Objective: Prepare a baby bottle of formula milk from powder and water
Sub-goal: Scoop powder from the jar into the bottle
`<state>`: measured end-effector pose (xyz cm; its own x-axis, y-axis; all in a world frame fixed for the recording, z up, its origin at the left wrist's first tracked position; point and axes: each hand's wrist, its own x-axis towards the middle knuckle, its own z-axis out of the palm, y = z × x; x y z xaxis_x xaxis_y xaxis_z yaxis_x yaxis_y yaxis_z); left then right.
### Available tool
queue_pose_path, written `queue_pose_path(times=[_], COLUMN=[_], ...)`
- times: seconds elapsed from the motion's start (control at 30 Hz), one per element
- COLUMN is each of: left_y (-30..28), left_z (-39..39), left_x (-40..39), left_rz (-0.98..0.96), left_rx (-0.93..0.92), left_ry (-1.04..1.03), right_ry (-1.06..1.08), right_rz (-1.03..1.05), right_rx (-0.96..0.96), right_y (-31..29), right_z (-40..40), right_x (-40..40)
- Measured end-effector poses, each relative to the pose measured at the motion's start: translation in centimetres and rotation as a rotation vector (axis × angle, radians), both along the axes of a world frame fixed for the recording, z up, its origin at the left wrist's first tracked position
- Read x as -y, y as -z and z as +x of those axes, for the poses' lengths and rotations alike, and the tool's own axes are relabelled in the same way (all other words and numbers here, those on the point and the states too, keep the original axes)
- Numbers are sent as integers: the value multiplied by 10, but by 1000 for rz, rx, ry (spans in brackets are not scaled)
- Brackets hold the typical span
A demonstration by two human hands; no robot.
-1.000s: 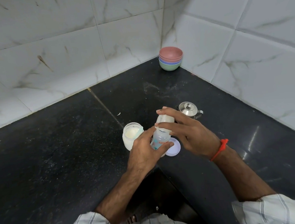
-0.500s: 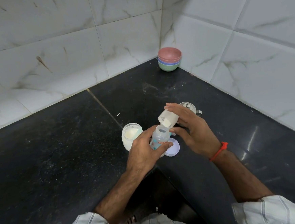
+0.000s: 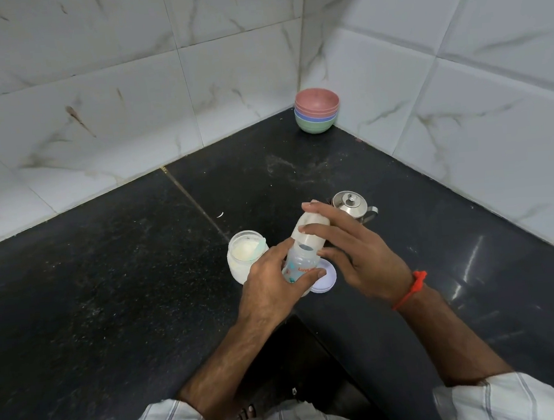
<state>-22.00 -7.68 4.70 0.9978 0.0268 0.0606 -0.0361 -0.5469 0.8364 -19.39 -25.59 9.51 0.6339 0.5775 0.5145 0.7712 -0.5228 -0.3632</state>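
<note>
Single head-worn wide view — forward and down, close over counter corner (image 3: 142, 286), edges perhaps distorted

Black speckled counter (image 3: 111, 305), white marble-veined tiles (image 3: 125, 72). Pink, blue and green bowls (image 3: 317, 110) are stacked. An orange wristband (image 3: 411, 289); striped white sleeves (image 3: 502, 401).

We see lots of open room on the left half of the dark surface (image 3: 78, 308). Close in front of us things are packed tight: the powder jar (image 3: 245, 255), the bottle (image 3: 301, 257), the round white lid (image 3: 325, 277) and the small steel pot (image 3: 351, 204) sit near each other. The stack of bowls (image 3: 316, 109) fills the far corner. Tiled walls (image 3: 459, 96) block the back and right.
</note>
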Motion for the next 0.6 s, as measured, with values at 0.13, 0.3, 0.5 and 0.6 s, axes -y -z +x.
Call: queue_pose_path(times=[0.13,0.3,0.5,0.6], left_y=[0,-1,0,1], left_z=[0,1,1,0], left_x=[0,-1,-2,-1], left_rz=[-13,-15,-21,-9], left_rx=[4,19,37,36], left_ry=[-1,3,16,11], right_ry=[-44,-7,35,25], right_rz=[2,34,80,83], right_rx=[0,-12,-21,-56], right_y=[-2,1,-3,1], right_z=[-3,-1,-3,-4], right_x=[-2,-2,-1,-1])
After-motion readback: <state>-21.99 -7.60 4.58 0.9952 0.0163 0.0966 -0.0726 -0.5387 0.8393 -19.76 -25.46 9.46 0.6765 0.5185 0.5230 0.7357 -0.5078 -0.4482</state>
